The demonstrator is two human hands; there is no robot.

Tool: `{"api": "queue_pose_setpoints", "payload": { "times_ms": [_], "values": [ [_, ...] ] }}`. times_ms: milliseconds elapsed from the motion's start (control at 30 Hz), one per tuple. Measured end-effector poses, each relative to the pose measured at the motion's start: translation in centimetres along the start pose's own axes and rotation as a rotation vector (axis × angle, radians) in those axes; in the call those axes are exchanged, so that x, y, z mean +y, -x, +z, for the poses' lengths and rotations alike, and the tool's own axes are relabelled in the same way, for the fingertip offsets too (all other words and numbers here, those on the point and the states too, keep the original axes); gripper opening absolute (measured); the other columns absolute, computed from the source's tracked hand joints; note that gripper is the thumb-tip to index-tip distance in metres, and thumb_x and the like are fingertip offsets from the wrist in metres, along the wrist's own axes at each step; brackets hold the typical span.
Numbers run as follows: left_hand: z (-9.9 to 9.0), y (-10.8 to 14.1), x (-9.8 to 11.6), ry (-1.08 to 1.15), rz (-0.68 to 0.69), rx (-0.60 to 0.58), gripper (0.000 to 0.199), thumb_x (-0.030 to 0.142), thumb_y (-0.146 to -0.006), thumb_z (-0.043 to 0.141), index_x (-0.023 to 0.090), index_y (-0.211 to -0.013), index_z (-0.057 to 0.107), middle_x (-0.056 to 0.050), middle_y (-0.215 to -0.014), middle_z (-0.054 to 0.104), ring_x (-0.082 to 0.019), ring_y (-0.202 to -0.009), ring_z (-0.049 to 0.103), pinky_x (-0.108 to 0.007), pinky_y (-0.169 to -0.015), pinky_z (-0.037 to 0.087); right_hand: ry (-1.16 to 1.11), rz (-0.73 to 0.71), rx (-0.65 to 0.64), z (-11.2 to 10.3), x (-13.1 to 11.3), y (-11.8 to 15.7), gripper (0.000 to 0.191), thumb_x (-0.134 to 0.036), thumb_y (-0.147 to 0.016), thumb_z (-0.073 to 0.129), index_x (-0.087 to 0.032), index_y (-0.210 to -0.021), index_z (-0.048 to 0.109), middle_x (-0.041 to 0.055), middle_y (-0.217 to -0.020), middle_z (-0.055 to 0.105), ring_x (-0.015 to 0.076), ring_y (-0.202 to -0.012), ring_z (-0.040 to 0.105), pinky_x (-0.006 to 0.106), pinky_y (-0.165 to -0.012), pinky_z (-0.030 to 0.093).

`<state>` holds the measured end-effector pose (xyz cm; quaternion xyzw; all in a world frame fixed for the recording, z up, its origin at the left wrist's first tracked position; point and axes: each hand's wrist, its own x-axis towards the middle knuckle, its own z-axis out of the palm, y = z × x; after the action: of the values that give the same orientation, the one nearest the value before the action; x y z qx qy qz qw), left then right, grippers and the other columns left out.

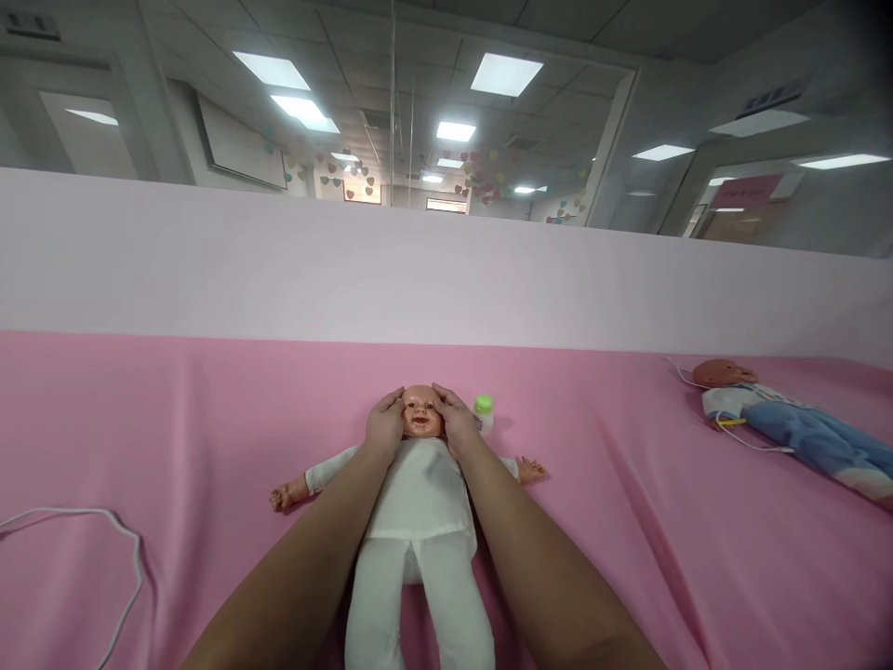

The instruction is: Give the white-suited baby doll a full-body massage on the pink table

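A baby doll (425,493) in a white top and white trousers lies on its back, arms spread to both sides. Its face is turned up between my hands. My left hand (385,423) cups the left side of the doll's head, thumb by the cheek. On the other side, my right hand (457,421) holds the head the same way, its thumb near the doll's eye. Just right of that hand stands a small bottle (484,411) with a green cap, partly hidden behind it. My forearms cover parts of the doll's sleeves.
A pink sheet (209,419) with folds covers the table. At the right lies a second doll (802,423) in blue and white clothes, with a thin tube on it. A white cord (136,558) curves at the left. Behind are a low white wall (419,279) and glass panes.
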<state>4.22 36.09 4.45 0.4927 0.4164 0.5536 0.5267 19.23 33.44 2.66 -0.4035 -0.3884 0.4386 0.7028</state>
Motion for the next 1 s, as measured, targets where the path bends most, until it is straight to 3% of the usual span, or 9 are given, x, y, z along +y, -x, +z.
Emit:
{"api": "queue_pose_setpoints", "payload": {
  "times_ms": [133, 300, 467, 733, 1000],
  "values": [
    [-0.1, 0.3, 0.1, -0.051, 0.037, 0.002, 0.049, 0.036, -0.086, 0.074, 0.017, -0.132, 0.07, -0.014, -0.129, 0.074, -0.028, -0.118, 0.069, -0.039, -0.103, 0.052, 0.02, -0.04, -0.012, 0.3, -0.3, 0.4, 0.057, -0.039, -0.068, 0.088, -0.027, -0.122, 0.074, 0.0038, -0.133, 0.073, 0.027, -0.129, 0.062, 0.044, -0.115, 0.046],
    [-0.2, 0.6, 0.4, -0.149, 0.066, 0.019, 0.057, 0.041, -0.079, 0.082, 0.017, -0.129, 0.071, -0.015, -0.125, 0.074, -0.03, -0.113, 0.07, -0.04, -0.099, 0.053, 0.116, -0.03, -0.007, 0.7, -0.9, 0.8, 0.064, -0.042, -0.067, 0.091, -0.025, -0.126, 0.071, 0.0065, -0.13, 0.073, 0.0278, -0.125, 0.065, 0.042, -0.107, 0.053],
    [-0.1, 0.6, 0.6, -0.224, 0.091, 0.02, 0.052, 0.042, -0.081, 0.079, 0.018, -0.127, 0.071, -0.014, -0.122, 0.076, -0.029, -0.111, 0.071, -0.039, -0.099, 0.053, 0.17, -0.047, 0.031, 0.8, -0.9, 0.7, 0.061, -0.045, -0.067, 0.091, -0.025, -0.121, 0.072, 0.0069, -0.126, 0.074, 0.0277, -0.121, 0.067, 0.041, -0.104, 0.054],
    [-0.3, 0.1, 0.1, -0.22, 0.123, 0.013, 0.042, 0.039, -0.094, 0.064, 0.017, -0.129, 0.071, -0.014, -0.128, 0.075, -0.029, -0.121, 0.068, -0.043, -0.11, 0.047, 0.147, -0.095, 0.073, 0.8, -0.1, 0.1, 0.039, -0.051, -0.08, 0.076, -0.027, -0.111, 0.077, 0.0042, -0.125, 0.076, 0.0263, -0.125, 0.065, 0.042, -0.113, 0.046],
    [-0.9, 0.3, 0.1, -0.14, 0.098, -0.001, 0.04, 0.032, -0.094, 0.061, 0.019, -0.129, 0.073, -0.013, -0.144, 0.067, -0.028, -0.135, 0.061, -0.041, -0.117, 0.043, -0.016, -0.034, 0.041, 0.6, 0.7, 0.1, 0.054, -0.051, -0.069, 0.08, -0.027, -0.118, 0.078, 0.0057, -0.133, 0.074, 0.0289, -0.128, 0.064, 0.046, -0.115, 0.046]
  ]
}}
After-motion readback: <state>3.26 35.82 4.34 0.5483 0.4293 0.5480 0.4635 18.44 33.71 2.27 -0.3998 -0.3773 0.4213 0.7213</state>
